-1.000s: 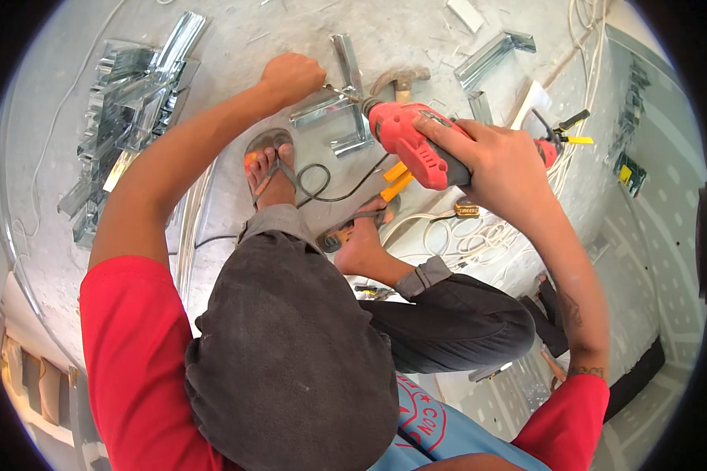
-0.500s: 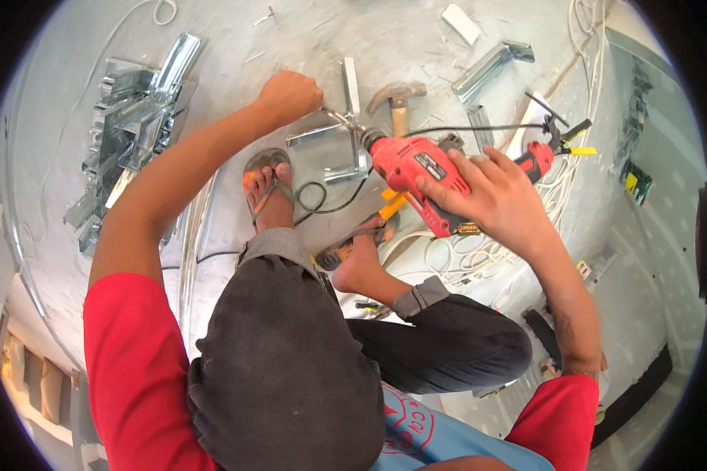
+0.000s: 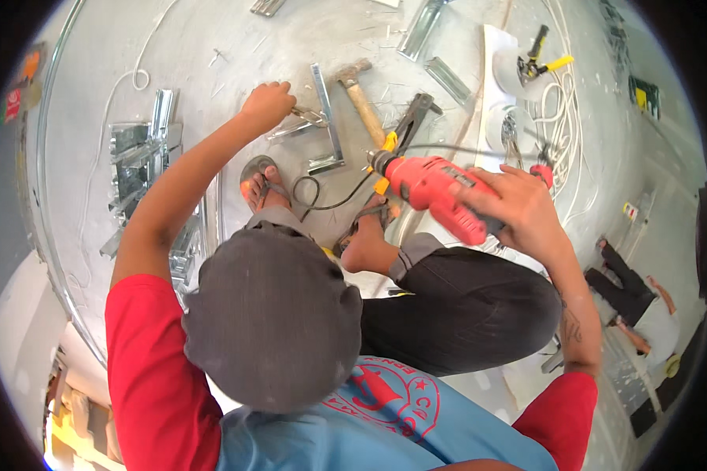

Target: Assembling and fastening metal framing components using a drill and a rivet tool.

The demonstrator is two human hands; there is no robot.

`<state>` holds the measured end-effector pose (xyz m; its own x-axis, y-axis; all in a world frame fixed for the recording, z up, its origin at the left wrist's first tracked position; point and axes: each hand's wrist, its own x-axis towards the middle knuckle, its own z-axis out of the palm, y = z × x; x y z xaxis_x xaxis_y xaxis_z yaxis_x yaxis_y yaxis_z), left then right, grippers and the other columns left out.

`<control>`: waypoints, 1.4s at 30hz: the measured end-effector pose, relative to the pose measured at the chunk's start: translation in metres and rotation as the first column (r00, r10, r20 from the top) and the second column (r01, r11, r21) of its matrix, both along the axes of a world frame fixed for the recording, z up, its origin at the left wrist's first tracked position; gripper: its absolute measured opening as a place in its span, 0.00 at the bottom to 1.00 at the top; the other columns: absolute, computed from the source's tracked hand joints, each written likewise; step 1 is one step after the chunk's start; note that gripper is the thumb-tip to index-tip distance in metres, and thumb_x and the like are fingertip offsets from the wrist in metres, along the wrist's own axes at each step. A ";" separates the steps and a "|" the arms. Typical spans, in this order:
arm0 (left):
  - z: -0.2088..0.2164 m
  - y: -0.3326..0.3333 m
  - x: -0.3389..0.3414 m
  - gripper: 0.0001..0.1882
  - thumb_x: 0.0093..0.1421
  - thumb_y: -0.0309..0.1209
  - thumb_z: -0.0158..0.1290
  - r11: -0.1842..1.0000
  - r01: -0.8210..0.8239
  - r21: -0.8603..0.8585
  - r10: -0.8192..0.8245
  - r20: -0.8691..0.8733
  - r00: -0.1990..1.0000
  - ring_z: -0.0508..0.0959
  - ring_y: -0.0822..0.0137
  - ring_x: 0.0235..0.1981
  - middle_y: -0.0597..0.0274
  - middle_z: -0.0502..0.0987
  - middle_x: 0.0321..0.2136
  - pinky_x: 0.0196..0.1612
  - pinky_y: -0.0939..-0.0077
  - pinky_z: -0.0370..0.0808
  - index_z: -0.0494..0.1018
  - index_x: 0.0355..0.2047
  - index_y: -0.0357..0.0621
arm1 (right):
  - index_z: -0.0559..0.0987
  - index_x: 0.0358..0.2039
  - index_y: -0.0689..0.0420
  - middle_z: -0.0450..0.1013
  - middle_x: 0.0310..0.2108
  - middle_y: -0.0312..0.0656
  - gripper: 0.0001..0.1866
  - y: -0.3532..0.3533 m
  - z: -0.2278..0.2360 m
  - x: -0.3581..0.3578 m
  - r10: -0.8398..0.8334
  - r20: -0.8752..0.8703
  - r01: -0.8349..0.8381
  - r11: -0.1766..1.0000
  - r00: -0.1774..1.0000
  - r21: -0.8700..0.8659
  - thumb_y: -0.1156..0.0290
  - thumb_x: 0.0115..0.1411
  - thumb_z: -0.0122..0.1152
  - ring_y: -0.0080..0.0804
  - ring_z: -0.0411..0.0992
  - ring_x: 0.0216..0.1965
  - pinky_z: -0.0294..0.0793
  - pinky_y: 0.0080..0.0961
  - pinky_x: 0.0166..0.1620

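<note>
A heap of silvery sheet-metal channel offcuts (image 3: pixel 137 169) lay left of the left hand (image 3: pixel 269 106), which was closed round a slim silvery metal hand tool (image 3: pixel 309 115), its far end at a bent silvery metal channel piece (image 3: pixel 334 140) just right of that hand. Between the hands lay a wooden-handled claw hammer (image 3: pixel 365 108); next came a pistol-shaped, red-bodied power drill (image 3: pixel 434 185), gripped firmly by the right hand (image 3: pixel 520 208).
</note>
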<state>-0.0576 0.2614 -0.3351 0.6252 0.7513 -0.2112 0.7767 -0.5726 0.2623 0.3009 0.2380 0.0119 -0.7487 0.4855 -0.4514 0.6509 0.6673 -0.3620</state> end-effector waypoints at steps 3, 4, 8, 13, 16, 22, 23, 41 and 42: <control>0.014 0.015 0.021 0.05 0.52 0.27 0.54 0.974 0.074 0.216 -0.108 0.153 0.982 0.81 0.55 0.36 0.54 0.78 0.32 0.32 0.61 0.78 0.81 0.25 0.46 | 0.76 0.53 0.52 0.77 0.48 0.45 0.35 -0.053 0.000 0.046 -0.475 -0.184 0.482 0.876 0.861 -0.003 0.81 0.41 0.70 0.36 0.77 0.44 0.75 0.30 0.50; 0.020 0.008 0.006 0.05 0.53 0.27 0.54 0.965 0.108 0.238 -0.122 0.045 0.992 0.81 0.55 0.36 0.55 0.78 0.32 0.32 0.62 0.78 0.81 0.26 0.46 | 0.74 0.55 0.54 0.77 0.47 0.45 0.34 -0.069 -0.012 0.050 -0.710 -0.280 0.707 0.695 0.646 -0.132 0.82 0.44 0.70 0.34 0.77 0.47 0.74 0.28 0.50; 0.026 0.006 0.015 0.05 0.55 0.29 0.54 0.998 0.059 0.023 -0.051 -0.251 0.967 0.81 0.58 0.36 0.56 0.78 0.31 0.34 0.65 0.79 0.80 0.27 0.47 | 0.78 0.45 0.63 0.79 0.36 0.44 0.22 -0.175 -0.095 0.136 -0.858 -0.331 0.789 -0.129 -0.393 -0.601 0.61 0.55 0.68 0.28 0.77 0.37 0.75 0.25 0.42; 0.023 -0.004 -0.002 0.08 0.59 0.31 0.50 0.998 0.009 -0.068 -0.032 -0.348 0.937 0.78 0.60 0.38 0.57 0.76 0.33 0.39 0.63 0.76 0.79 0.32 0.49 | 0.77 0.45 0.62 0.78 0.37 0.43 0.22 -0.315 -0.184 0.166 -0.365 0.031 0.167 -0.497 -0.931 -0.851 0.59 0.57 0.66 0.29 0.77 0.37 0.75 0.27 0.42; 0.036 0.000 0.009 0.07 0.58 0.28 0.50 0.947 0.216 0.237 -0.156 -0.246 0.957 0.81 0.57 0.36 0.56 0.77 0.34 0.36 0.63 0.79 0.78 0.31 0.46 | 0.77 0.46 0.61 0.77 0.37 0.43 0.22 -0.378 -0.205 0.154 -0.206 0.123 -0.003 -0.500 -0.971 -0.866 0.58 0.58 0.64 0.30 0.76 0.38 0.75 0.29 0.43; 0.024 -0.010 0.004 0.07 0.60 0.29 0.48 0.996 0.079 0.028 -0.061 -0.410 0.910 0.80 0.56 0.38 0.55 0.76 0.35 0.38 0.62 0.78 0.75 0.37 0.47 | 0.76 0.46 0.60 0.76 0.38 0.42 0.22 -0.419 -0.232 0.134 -0.112 0.193 -0.120 -0.466 -0.975 -0.877 0.55 0.60 0.61 0.32 0.75 0.38 0.75 0.32 0.43; 0.026 -0.009 0.004 0.08 0.60 0.29 0.48 0.998 0.055 -0.004 -0.052 -0.400 0.915 0.80 0.55 0.39 0.55 0.76 0.36 0.38 0.61 0.78 0.75 0.37 0.46 | 0.76 0.46 0.60 0.76 0.39 0.42 0.22 -0.426 -0.232 0.132 -0.096 0.195 -0.130 -0.460 -0.976 -0.878 0.55 0.60 0.61 0.32 0.75 0.38 0.75 0.32 0.43; 0.089 0.013 0.017 0.23 0.54 0.39 0.62 0.992 0.119 -0.050 -0.129 -0.297 0.946 0.76 0.51 0.45 0.52 0.73 0.42 0.46 0.50 0.71 0.71 0.48 0.48 | 0.73 0.50 0.55 0.74 0.41 0.41 0.27 -0.464 -0.298 0.124 -0.068 0.072 -0.042 -0.369 -0.995 -0.928 0.45 0.64 0.54 0.38 0.73 0.41 0.74 0.44 0.47; 0.096 0.023 0.023 0.24 0.54 0.41 0.62 0.984 0.158 -0.086 -0.176 -0.288 0.941 0.76 0.52 0.45 0.52 0.73 0.42 0.45 0.51 0.72 0.72 0.48 0.48 | 0.73 0.50 0.55 0.74 0.41 0.41 0.27 -0.461 -0.295 0.123 -0.047 0.066 -0.044 -0.370 -0.997 -0.928 0.45 0.64 0.54 0.38 0.73 0.41 0.74 0.44 0.47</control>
